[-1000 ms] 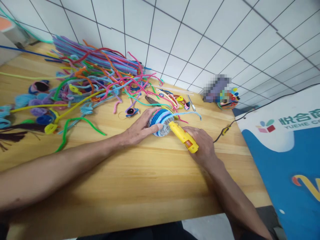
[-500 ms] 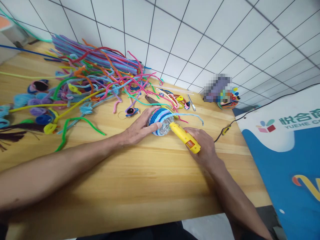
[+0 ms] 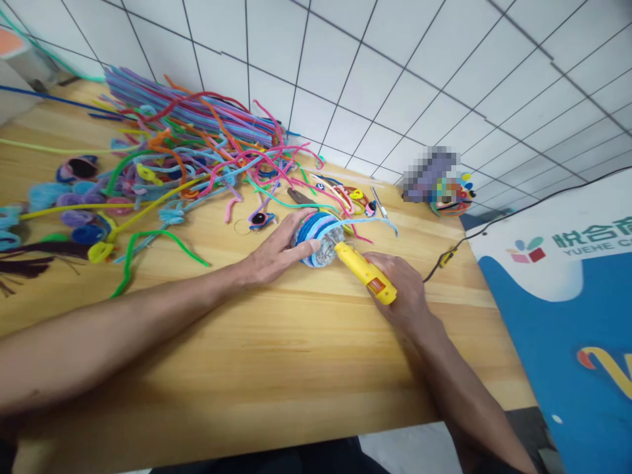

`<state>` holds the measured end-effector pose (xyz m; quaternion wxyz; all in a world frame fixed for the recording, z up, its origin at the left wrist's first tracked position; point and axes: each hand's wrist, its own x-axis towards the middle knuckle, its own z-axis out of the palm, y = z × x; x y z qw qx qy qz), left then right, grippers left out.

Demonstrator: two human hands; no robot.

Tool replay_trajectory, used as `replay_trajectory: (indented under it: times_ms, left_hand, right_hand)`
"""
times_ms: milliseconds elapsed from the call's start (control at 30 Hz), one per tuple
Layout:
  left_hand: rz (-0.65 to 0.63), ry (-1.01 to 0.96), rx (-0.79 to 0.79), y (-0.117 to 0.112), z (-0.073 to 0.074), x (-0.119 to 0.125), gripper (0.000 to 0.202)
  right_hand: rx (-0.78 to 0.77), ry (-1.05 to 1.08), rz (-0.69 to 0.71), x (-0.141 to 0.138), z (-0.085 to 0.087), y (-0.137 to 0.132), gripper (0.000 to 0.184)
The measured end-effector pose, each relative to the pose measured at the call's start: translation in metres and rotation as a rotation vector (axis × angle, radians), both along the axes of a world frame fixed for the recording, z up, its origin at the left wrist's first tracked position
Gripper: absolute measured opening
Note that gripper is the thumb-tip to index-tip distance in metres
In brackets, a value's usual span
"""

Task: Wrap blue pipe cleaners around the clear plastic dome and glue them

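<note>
Two hands show on my remote feed. The left hand (image 3: 274, 255) grips the round piece (image 3: 310, 228), thumb across its front, bracing it, I judge; it sits mid-tabletop (image 3: 276, 368), nearer the back edge than the front. The right hand (image 3: 402, 280) has fingers wrapped round the glue gun (image 3: 365, 271), nozzle at the bare side, probably angled to miss the loose strip (image 3: 375, 222). A pile (image 3: 192, 118) lies left along the back edge, perhaps for elbow room.
</note>
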<state>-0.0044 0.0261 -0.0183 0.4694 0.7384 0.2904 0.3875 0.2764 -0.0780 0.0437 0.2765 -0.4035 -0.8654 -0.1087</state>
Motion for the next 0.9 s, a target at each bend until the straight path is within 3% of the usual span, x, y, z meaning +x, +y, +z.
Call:
replay_trajectory:
  times_ms: [900]
  left_hand:
    - [0.01,0.003,0.031,-0.0007,0.0007,0.0005,0.072]
  right_hand:
    - [-0.015,0.013,-0.039,-0.003,-0.0045,0.0021,0.029]
